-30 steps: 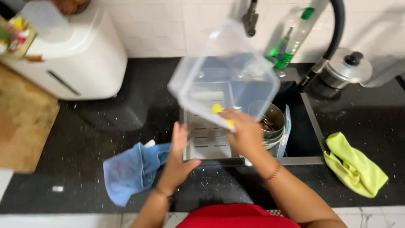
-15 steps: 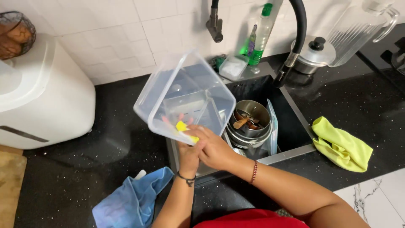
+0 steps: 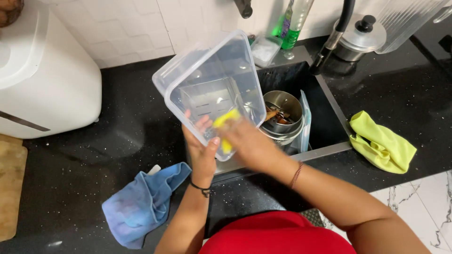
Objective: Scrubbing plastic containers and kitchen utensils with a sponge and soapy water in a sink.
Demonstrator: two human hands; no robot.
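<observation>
Two hands on one clear plastic container (image 3: 212, 84), held up over the sink (image 3: 329, 149). Container is rectangular with rounded corners, thin see-through walls, wet-looking; it is tilted with the open mouth facing me and a bit down, long axis running from lower left near my wrist up to the upper right toward the tiled wall. My left hand (image 3: 201, 150) holds it at the lower rim, fingers clamped on the edge, fingertips showing through the plastic from inside. My right hand (image 3: 249, 143) is blurred, fingers curled shut around a yellow sponge (image 3: 226, 123), which is pressed against the inside of the container near the lower rim. Sponge looks soft, small, bright yellow; exact shape cannot tell because of blur. Below in the sink, a round steel pot (image 3: 282, 113) with brownish scraps inside, shiny metal, just beside the container's lower right corner, with a clear flat lid leaning against it. Black speckled stone counter (image 3: 94, 155) all round. Crumpled blue cloth (image 3: 141, 202) lies on the counter near my left forearm, soft and wrinkled. Yellow-green cloth (image 3: 382, 143) bunched to the right of the sink, well apart from my hands. White rounded appliance (image 3: 42, 75) stands far left. Green bottle (image 3: 294, 21) and lidded steel pot (image 3: 360, 35) stand behind the sink.
</observation>
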